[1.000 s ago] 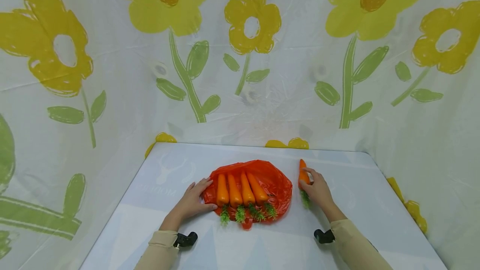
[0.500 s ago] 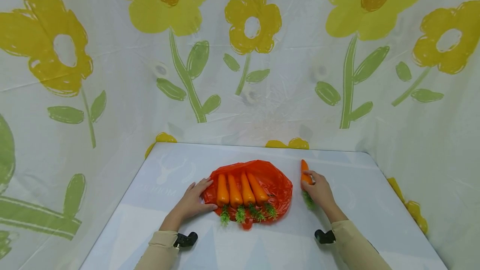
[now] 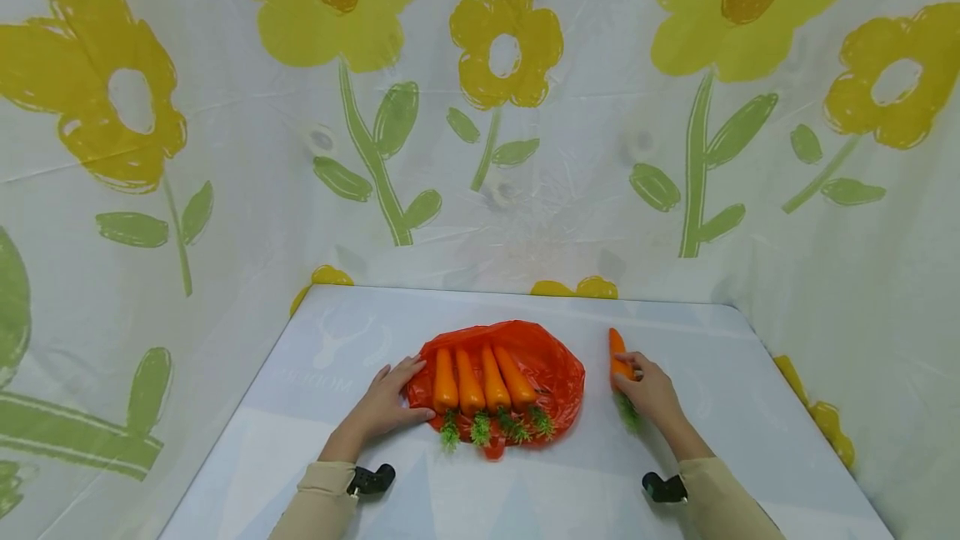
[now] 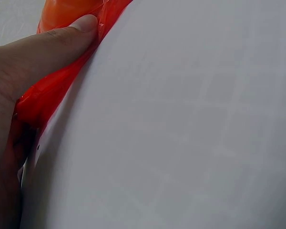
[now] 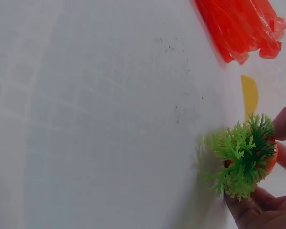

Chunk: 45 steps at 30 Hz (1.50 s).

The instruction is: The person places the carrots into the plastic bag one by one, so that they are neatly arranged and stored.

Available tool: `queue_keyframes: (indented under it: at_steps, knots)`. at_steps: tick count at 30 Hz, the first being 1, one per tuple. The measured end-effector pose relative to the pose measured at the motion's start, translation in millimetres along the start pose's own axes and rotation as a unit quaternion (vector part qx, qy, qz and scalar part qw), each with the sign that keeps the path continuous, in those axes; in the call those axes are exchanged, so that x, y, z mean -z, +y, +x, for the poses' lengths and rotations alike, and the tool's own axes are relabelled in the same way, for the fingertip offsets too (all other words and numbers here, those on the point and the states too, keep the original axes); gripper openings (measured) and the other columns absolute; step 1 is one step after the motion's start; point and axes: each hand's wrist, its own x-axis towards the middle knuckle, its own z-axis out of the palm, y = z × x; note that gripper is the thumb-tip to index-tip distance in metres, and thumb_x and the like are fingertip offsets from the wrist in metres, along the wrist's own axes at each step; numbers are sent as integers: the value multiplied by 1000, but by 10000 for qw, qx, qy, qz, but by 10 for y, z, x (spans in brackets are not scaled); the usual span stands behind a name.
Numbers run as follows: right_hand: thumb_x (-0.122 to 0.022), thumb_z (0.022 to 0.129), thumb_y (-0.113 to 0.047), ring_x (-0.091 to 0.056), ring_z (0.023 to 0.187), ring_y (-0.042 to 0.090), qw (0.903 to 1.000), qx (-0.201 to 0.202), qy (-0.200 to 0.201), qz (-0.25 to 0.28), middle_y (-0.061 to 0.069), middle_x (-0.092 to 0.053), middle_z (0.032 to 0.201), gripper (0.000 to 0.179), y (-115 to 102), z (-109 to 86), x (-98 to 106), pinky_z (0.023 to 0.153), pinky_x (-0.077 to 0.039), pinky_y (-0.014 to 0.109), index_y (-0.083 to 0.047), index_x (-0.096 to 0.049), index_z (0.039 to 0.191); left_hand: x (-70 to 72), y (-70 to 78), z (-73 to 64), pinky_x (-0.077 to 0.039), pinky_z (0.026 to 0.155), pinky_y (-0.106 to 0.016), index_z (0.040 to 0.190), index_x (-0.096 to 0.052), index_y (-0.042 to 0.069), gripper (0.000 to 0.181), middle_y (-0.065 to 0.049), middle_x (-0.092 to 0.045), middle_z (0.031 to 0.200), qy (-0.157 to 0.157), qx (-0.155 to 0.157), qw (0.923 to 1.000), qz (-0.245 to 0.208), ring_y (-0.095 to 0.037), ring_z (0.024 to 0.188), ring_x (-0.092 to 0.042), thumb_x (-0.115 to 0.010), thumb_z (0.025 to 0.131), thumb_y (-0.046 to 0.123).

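Note:
In the head view a red plastic bag (image 3: pixel 558 373) lies on the table, with several orange carrots (image 3: pixel 470 382) side by side on it, green tops toward the person. My left hand (image 3: pixel 386 401) rests on the bag's left edge, fingers extended. The left wrist view shows its thumb (image 4: pixel 62 45) touching the red plastic beside a carrot. To the right of the bag, my right hand (image 3: pixel 651 390) pinches another carrot (image 3: pixel 618 352) between thumb and fingers, its tip pointing away. Seen from the right wrist, the leafy top (image 5: pixel 243 157) hides most of that carrot.
The white table (image 3: pixel 480 498) has a faint printed deer design at its far left. A curtain (image 3: pixel 585 157) with yellow flowers stands close behind and along both sides. Black wrist-worn devices (image 3: pixel 371 480) sit at both cuffs.
My right hand has moved slightly right and toward the person with its carrot, away from the bag. The left hand, bag and the carrots on it stay in place.

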Motion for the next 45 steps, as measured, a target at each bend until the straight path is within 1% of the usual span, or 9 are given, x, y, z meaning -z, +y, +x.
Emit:
queue_keyframes:
  at_steps: [8, 17, 23, 28, 31, 38, 45]
  knots:
    - [-64, 98, -22, -57, 113, 40, 9999, -99, -82, 24, 26, -56, 133, 43, 65, -121, 24, 90, -55, 50, -5, -59, 137, 11, 16, -10, -7, 125, -52, 154, -44, 9, 96, -11, -39, 161, 9, 14, 10000, -49, -31, 152, -27, -84, 78, 52]
    - [-71, 94, -25, -57, 114, 40, 9998, -171, -131, 46, 25, -55, 135, 50, 116, -215, 23, 88, -56, 49, -7, -57, 139, 0, 2, -13, -7, 125, -54, 154, -45, 8, 95, -11, -40, 160, 23, 45, 10000, -42, -32, 152, -28, -83, 78, 52]
    - [-72, 94, -26, -58, 114, 40, 9997, -145, -94, 147, 27, -55, 136, 51, 152, -236, 17, 86, -57, 47, -7, -58, 139, -1, 17, -18, -8, 125, -55, 153, -46, 8, 95, -12, -41, 160, 35, 52, 9999, -87, -33, 151, -29, -84, 78, 51]
    - [-72, 94, -28, -59, 111, 37, 9996, -158, -59, 247, 26, -55, 137, 51, 166, -247, 23, 82, -57, 41, -7, -58, 139, 0, 32, -21, -7, 125, -55, 153, -46, 9, 94, -12, -42, 159, 39, 106, 9998, -139, -32, 151, -29, -85, 77, 50]
    - [-73, 94, -29, -60, 111, 35, 9993, -148, -38, 348, 26, -55, 137, 52, 176, -258, 29, 81, -57, 38, -8, -58, 140, 3, 34, -20, -6, 125, -55, 153, -46, 8, 94, -12, -41, 159, 26, 86, 9999, -137, -32, 152, -28, -85, 77, 50]
    - [-72, 95, -32, -59, 111, 35, 9987, -149, 21, 478, 27, -54, 138, 52, 188, -272, 41, 84, -57, 40, -9, -57, 140, 1, 26, -12, -7, 125, -54, 153, -46, 8, 95, -12, -41, 160, 48, 46, 9999, -102, -32, 152, -28, -84, 78, 51]
    - [-71, 96, -32, -59, 116, 37, 9982, -170, 41, 577, 26, -54, 141, 52, 207, -276, 49, 87, -57, 41, -11, -57, 142, 0, 22, 2, -9, 125, -54, 153, -46, 9, 95, -12, -41, 160, 90, 16, 9999, -44, -32, 151, -29, -84, 78, 51]
